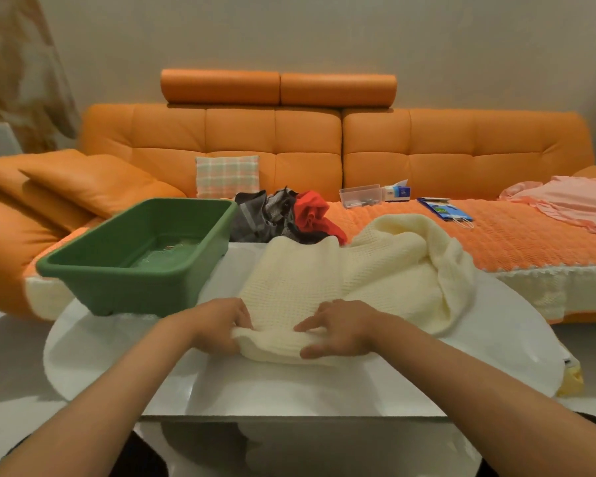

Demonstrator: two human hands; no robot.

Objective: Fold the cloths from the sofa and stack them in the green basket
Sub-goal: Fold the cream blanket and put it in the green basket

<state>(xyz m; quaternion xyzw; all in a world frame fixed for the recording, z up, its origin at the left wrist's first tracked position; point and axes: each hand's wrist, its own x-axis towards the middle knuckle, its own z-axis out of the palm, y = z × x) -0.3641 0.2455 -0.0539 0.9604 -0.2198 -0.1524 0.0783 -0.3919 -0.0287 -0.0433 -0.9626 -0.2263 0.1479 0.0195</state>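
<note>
**Operator:** What have my fingers got?

**Spotter:** Your left hand (221,325) has its fingers curled round the near hem of the cream cloth (341,280), bunching it. Your right hand (338,330) pinches the same rolled hem further right, with the fingers laid over the top and the thumb underneath.

**Operator:** And the rest of that cloth?

**Spotter:** It lies spread on the white table (117,356) in front of you. It is rumpled along its right side, and its far edge reaches the seat of the sofa (461,149).

**Operator:** The basket?

**Spotter:** The green basket (141,253) stands at the table's far left, just beside the cloth and apart from your left hand. Behind it on the seat you have a heap of grey cloth (262,215) touching a red cloth (312,210). A pink garment (572,204) lies at the seat's far right, well apart. Between them sit a clear box (360,194), a tissue box (398,191) and a blue bag (443,208).
</note>
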